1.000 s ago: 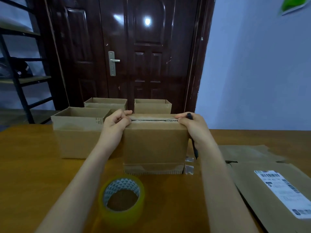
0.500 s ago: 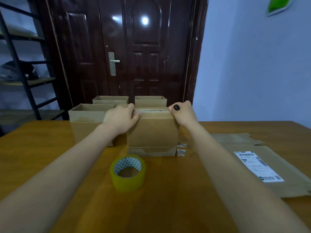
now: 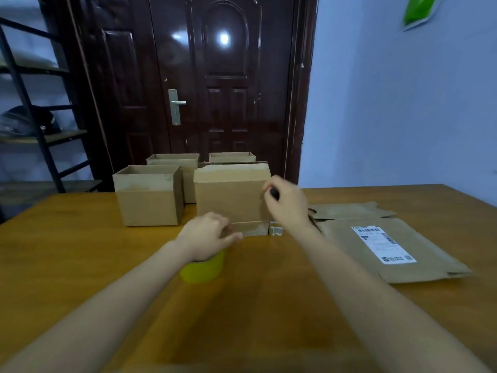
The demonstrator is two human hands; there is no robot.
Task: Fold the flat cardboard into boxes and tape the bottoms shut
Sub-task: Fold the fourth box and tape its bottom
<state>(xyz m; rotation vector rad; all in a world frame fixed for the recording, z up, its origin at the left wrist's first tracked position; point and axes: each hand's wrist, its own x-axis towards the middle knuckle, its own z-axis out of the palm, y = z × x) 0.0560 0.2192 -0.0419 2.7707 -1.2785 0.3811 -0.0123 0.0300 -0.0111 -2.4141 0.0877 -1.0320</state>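
Looks like a home room used for packing. Dark panelled door (image 3: 215, 84), metal shelf (image 3: 35, 103), wood table (image 3: 67, 251) w/ boxes (image 3: 149, 197) & tape (image 3: 203, 270).
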